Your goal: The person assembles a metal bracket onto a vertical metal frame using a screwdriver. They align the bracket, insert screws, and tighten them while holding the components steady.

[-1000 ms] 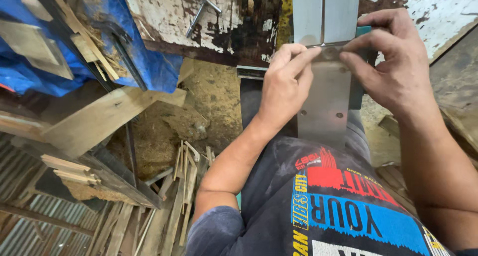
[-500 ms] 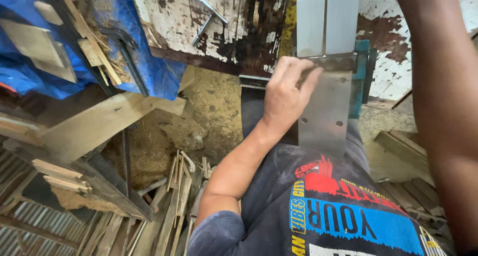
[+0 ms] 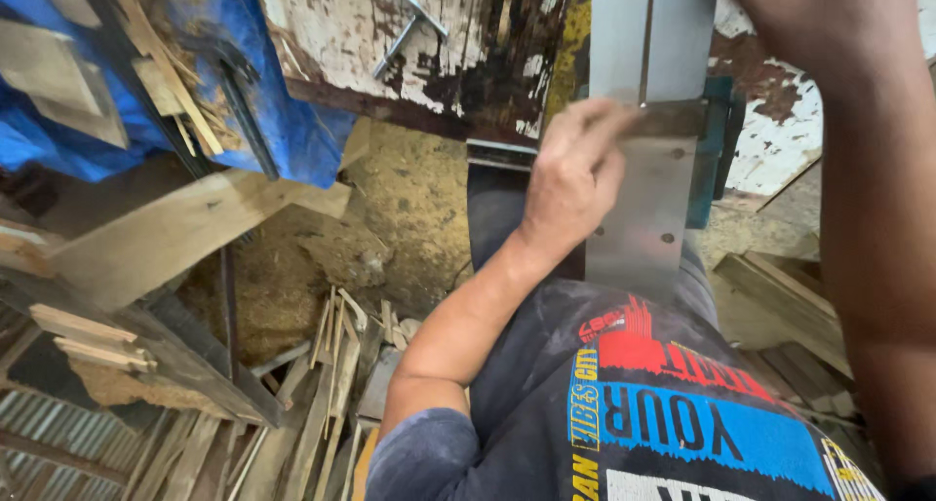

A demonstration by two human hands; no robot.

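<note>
My left hand [image 3: 573,174] lies against the left edge of a grey metal plate [image 3: 639,230] on an upright sawing machine, its fingertips on the dark band across the plate and its thumb hidden. A thin blade [image 3: 645,43] runs down the slot of the upper grey plate [image 3: 682,33]. My right arm reaches up along the right side. Only the back of my right hand [image 3: 809,9] shows at the top edge, with its fingers out of frame. A teal part [image 3: 720,150] sits beside the plate.
A blue tarp [image 3: 292,135] and a wooden plank [image 3: 166,233] lie to the left. Thin wood offcuts [image 3: 331,365] and sawdust [image 3: 409,204] cover the ground below. More planks [image 3: 780,296] lie at the right, corrugated sheet [image 3: 58,452] at the bottom left.
My right hand has left the metal plate and risen to the top right, out of frame. My left hand stays on the plate.
</note>
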